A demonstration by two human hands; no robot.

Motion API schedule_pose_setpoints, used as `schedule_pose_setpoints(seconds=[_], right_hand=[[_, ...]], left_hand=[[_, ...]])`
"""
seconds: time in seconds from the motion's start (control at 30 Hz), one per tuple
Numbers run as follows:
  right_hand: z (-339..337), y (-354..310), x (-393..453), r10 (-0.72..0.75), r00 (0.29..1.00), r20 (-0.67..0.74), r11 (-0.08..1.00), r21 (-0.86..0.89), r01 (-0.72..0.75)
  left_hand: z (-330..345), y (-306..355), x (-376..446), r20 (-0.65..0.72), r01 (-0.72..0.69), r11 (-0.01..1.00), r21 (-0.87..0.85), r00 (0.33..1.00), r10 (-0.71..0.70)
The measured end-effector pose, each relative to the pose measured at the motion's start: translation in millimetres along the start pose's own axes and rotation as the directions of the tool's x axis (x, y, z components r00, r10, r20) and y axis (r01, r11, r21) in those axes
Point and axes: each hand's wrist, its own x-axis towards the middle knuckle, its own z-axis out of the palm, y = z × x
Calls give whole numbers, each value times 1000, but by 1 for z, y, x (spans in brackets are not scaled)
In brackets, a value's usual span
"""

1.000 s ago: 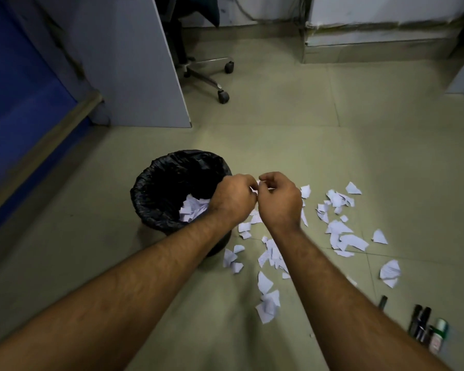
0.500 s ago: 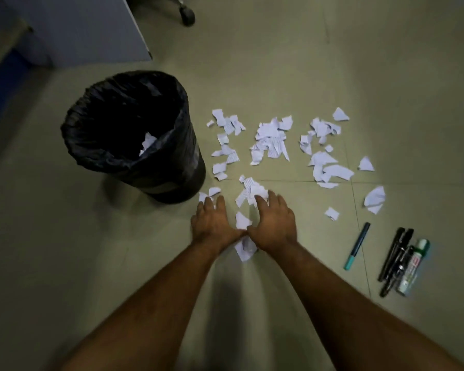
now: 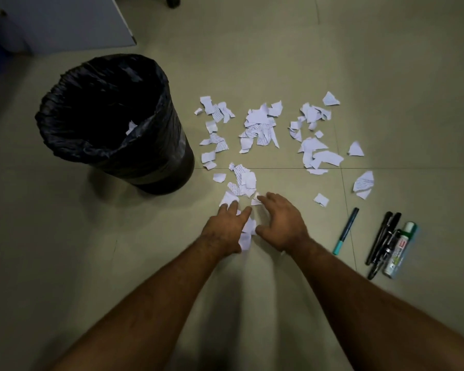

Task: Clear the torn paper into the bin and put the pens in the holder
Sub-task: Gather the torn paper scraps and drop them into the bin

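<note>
Several torn white paper scraps [image 3: 260,127] lie scattered on the tiled floor to the right of a black bin [image 3: 110,124] lined with a black bag; one scrap shows inside it. My left hand [image 3: 225,228] and my right hand [image 3: 281,223] rest palms down on the floor, fingers spread, flanking a small clump of scraps [image 3: 247,231] between them. At the right lie a teal-tipped pen [image 3: 346,231], two or three black pens [image 3: 381,242] and a green-capped marker [image 3: 399,250]. No pen holder is visible.
A pale partition panel [image 3: 65,20] stands at the top left, behind the bin. A chair castor [image 3: 172,0] shows at the top edge. Floor tile seams run under the scraps.
My hands came down from beside the bin to the floor, and the view tilted down. Over the last half second the hands spread slightly apart around the nearest scraps.
</note>
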Motion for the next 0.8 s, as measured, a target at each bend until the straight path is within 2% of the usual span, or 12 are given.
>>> schedule_pose_setpoints(seconds=[0.1, 0.33, 0.5, 0.57, 0.67, 0.73, 0.8], right_hand=[[8, 10, 1, -42, 999, -6, 998, -51, 42], [3, 34, 19, 117, 954, -276, 982, -112, -153], [-18, 61, 48, 208, 881, -424, 940, -162, -299], [-22, 66, 62, 276, 873, -401, 910, -183, -372], [-26, 66, 81, 387, 878, -283, 884, -159, -440], [-23, 62, 86, 339, 908, -247, 903, -184, -387], [-17, 55, 83, 176, 945, -275, 955, -185, -232]], left_hand=[[-6, 5, 15, -139, -23, 998, -64, 990, 14], [-19, 30, 62, -369, -41, 952, -305, 926, -78], [-38, 40, 95, -504, 26, 981, -191, 856, -120], [-46, 35, 107, -450, 56, 977, -204, 881, -144], [-62, 26, 126, -218, 91, 968, -232, 965, -143], [-67, 20, 132, -90, 81, 975, -209, 991, -101], [-68, 15, 130, -14, 38, 982, -186, 999, -41]])
